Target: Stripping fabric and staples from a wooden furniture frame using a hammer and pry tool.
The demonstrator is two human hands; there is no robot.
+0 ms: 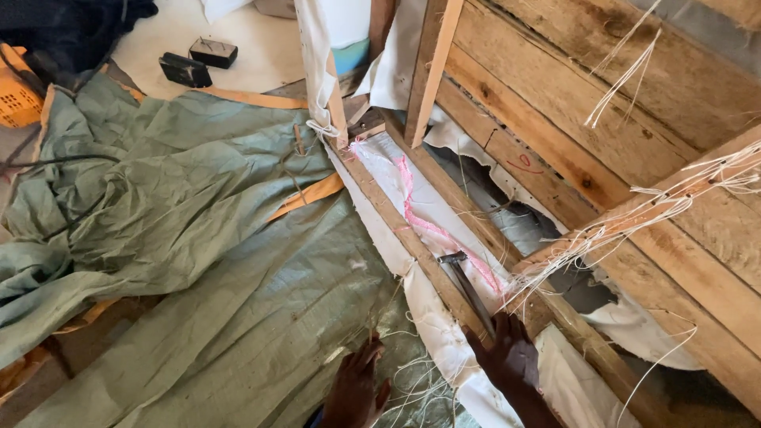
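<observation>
My right hand [511, 357] grips the handle of a hammer [464, 277], whose metal head rests near the wooden rail [396, 218] of a furniture frame. White woven fabric [432, 325] with a pink stripe [420, 222] lies along that rail. My left hand [357, 388] presses flat, fingers spread, on the green woven sheet [238, 261] just left of the rail, holding nothing.
Rough wooden planks [594, 103] and struts with frayed white threads [626, 222] fill the right side. Two dark blocks [198, 62] sit on a pale surface at the top left. An orange crate [16, 95] and dark cloth [63, 24] lie at the far left.
</observation>
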